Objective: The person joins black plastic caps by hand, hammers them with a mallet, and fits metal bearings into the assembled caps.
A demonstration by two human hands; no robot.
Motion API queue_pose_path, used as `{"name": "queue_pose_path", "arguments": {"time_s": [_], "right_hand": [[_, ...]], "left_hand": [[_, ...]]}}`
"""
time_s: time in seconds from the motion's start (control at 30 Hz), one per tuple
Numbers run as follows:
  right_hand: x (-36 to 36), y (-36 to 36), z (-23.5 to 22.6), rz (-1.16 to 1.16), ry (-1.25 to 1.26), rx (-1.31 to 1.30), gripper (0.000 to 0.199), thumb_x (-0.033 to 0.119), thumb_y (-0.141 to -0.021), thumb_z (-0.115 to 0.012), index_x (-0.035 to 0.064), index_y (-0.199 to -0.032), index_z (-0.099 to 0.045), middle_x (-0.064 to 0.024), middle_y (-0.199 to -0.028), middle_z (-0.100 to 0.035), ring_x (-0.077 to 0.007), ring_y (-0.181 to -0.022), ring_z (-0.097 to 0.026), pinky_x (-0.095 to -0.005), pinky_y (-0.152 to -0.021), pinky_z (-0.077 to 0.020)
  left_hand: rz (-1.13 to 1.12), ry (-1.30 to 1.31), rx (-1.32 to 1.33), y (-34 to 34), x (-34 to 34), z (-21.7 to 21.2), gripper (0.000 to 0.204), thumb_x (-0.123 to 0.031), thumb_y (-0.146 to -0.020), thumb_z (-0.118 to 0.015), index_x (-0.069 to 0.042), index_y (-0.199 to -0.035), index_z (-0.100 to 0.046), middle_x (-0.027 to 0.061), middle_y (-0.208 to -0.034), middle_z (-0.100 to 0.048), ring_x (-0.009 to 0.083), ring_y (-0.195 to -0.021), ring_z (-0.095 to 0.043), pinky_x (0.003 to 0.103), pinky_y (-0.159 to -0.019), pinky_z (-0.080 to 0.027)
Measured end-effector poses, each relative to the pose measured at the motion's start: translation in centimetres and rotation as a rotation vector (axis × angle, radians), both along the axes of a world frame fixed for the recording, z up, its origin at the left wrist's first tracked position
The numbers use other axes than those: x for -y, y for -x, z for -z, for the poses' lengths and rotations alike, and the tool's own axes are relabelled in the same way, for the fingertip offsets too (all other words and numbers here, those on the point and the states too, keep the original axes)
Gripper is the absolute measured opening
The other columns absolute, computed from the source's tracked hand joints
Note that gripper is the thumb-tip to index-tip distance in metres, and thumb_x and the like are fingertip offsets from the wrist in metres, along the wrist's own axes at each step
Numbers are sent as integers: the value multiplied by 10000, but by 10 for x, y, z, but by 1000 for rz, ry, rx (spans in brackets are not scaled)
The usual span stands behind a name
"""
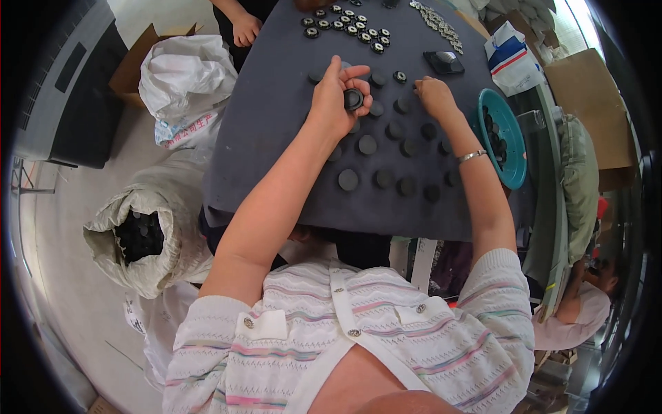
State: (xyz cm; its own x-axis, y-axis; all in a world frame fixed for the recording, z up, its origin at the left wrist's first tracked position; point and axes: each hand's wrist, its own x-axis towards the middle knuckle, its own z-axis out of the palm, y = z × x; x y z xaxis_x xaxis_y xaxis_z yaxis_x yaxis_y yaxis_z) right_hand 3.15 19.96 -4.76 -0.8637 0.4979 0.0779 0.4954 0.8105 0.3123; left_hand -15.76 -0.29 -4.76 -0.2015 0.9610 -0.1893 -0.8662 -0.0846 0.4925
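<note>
My left hand (334,103) is turned palm up over the table, its fingers curled round a black round cap (353,99). Several plain dark discs (367,144) lie in loose rows on the grey tablecloth (276,179) below both hands. To the right, my right hand (436,98) is closed with its fingertips bunched just above the cloth; what they pinch, if anything, is hidden. Near those fingertips lies a black disc with a metal centre (399,77). More metal-centred discs (352,30) are grouped at the far side of the table.
A teal basket (517,148) with black pieces stands at the right edge. Beyond it lie a black phone (443,63) and small silver parts (436,26). An open sack (176,200) of black pieces stands at left. Another person's hand (245,30) shows at the far left.
</note>
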Motion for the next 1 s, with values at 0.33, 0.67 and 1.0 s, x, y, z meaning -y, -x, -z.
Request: {"name": "queue_pose_path", "arguments": {"time_s": [0.33, 0.67, 1.0], "right_hand": [[-5, 5, -16, 145, 333, -193, 366, 130, -767, -688, 22, -1113, -633, -197, -980, -656, -341, -941, -629, -398, -810, -494], [-11, 43, -15, 175, 458, -271, 385, 134, -722, -734, 52, -1087, -645, -176, -947, -664, -322, -897, -636, -379, -796, -493], [-16, 64, -24, 76, 280, -110, 308, 156, -675, -763, 31, -947, -687, -176, -920, -672, -341, -911, -638, -396, -800, -508]], "left_hand": [[-39, -8, 5, 2, -3, 0, 511, -415, -997, -308, 29, -1052, -557, 100, -669, -543, 219, -545, -497, 301, -448, -334], [-43, -18, 14, 1, -3, 2, 497, -407, -994, -319, 26, -1047, -557, 97, -668, -544, 217, -547, -500, 297, -449, -334], [-65, -26, -28, 6, -7, -5, 481, -395, -992, -333, 27, -1047, -558, 95, -671, -539, 216, -564, -495, 297, -456, -340]]}}
